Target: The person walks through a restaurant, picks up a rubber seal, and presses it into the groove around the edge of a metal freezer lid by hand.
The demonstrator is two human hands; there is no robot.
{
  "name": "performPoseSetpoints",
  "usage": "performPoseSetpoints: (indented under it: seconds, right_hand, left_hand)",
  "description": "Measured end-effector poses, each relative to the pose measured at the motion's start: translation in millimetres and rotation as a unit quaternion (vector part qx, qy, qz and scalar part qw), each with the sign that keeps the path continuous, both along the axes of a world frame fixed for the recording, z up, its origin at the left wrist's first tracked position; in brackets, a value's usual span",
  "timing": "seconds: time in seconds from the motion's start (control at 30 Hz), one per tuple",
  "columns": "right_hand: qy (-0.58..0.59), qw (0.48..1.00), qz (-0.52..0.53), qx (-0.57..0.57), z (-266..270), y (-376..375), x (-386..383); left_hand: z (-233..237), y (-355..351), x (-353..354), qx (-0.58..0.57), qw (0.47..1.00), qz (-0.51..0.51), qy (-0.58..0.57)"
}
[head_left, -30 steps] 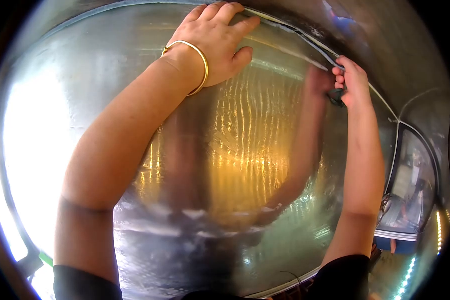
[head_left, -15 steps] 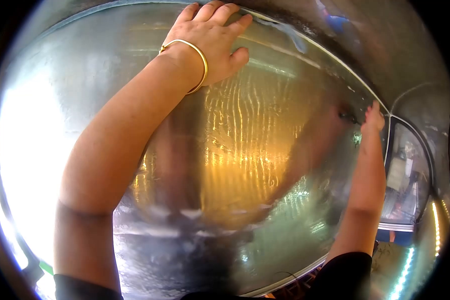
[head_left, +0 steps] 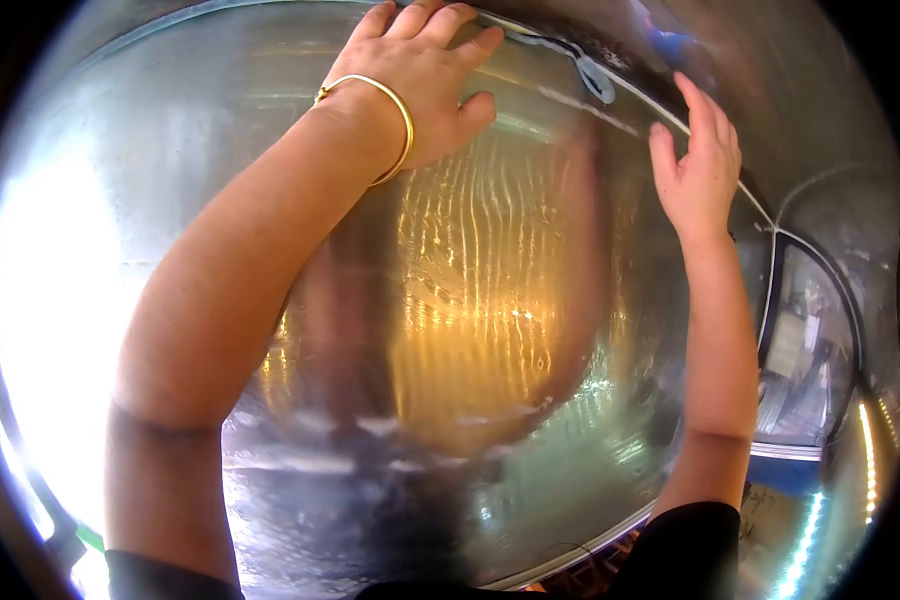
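A large curved sheet of glass (head_left: 515, 290), wet and rippled with reflections, spans the view in front of me. My left hand (head_left: 415, 75) presses on its upper edge, palm down and fingers spread. A gold bangle (head_left: 400, 110) circles that wrist. Over to the right, my right hand (head_left: 702, 160) is raised beside the glass's upper right border, thumb apart from the fingers and nothing held. Between the two hands, a pale blue strip (head_left: 596, 80) hangs with a rounded end over the top border.
At the right is a smaller dark-framed window (head_left: 805, 340). Below it run bright light strips (head_left: 802, 550). Strong glare (head_left: 60, 330) covers the left side. Under the lower right edge, brown slatted things (head_left: 595, 572) show.
My right hand has moved up and left along the border from the right corner, its fingers now spread. The pale blue strip's rounded end shows more plainly. My left hand stays almost in place.
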State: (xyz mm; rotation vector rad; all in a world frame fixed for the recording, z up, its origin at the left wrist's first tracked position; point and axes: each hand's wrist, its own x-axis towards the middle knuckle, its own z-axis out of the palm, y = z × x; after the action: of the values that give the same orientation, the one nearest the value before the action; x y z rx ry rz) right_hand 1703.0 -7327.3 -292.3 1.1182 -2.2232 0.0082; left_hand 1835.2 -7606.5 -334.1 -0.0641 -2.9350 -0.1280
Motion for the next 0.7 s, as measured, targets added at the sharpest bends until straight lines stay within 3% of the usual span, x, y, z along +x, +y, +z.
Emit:
performPoseSetpoints:
  seconds: [0.07,0.17,0.23,0.27,0.3,0.37,0.5,0.57,0.63,0.67,0.7]
  right_hand:
    - [-0.123,0.987,0.092,-0.039,15,-58,12]
    - [-0.208,0.978,0.002,0.018,9,-86,11]
    - [-0.281,0.959,0.021,-0.012,-5,-89,-5]
    - [-0.325,0.945,0.031,-0.033,17,-78,-11]
    - [-0.422,0.897,0.026,-0.131,22,-63,-13]
    - [-0.593,0.742,0.012,-0.312,21,-50,-8]
    - [-0.681,0.432,-0.003,-0.591,13,-19,-18]
    - [-0.638,0.419,-0.067,-0.643,4,-9,-23]
    - [-0.620,0.443,-0.113,-0.637,-9,-1,-32]
    - [-0.580,0.513,-0.139,-0.618,-9,-7,-32]
    - [-0.535,0.578,-0.164,-0.594,-8,-18,-31]
  left_hand:
    - [6,-21,-4,0.024,1.000,0.001,-0.009]
    - [-15,-28,-14,0.028,0.997,-0.008,0.068]
    - [-37,-39,-17,0.053,0.996,-0.018,0.063]
    - [-6,-33,-17,0.055,0.997,-0.018,0.047]
    - [13,-20,-15,0.060,0.997,-0.018,0.041]
    - [21,-16,-8,0.059,0.998,-0.015,-0.001]
    - [29,-15,-5,0.051,0.999,-0.006,-0.004]
    - [37,-13,-2,0.047,0.999,-0.005,-0.010]
    - [37,-11,-3,0.038,0.999,0.002,-0.006]
    - [4,-15,-19,0.009,0.998,0.011,0.068]
    - [12,-14,-15,0.015,0.999,0.007,0.044]
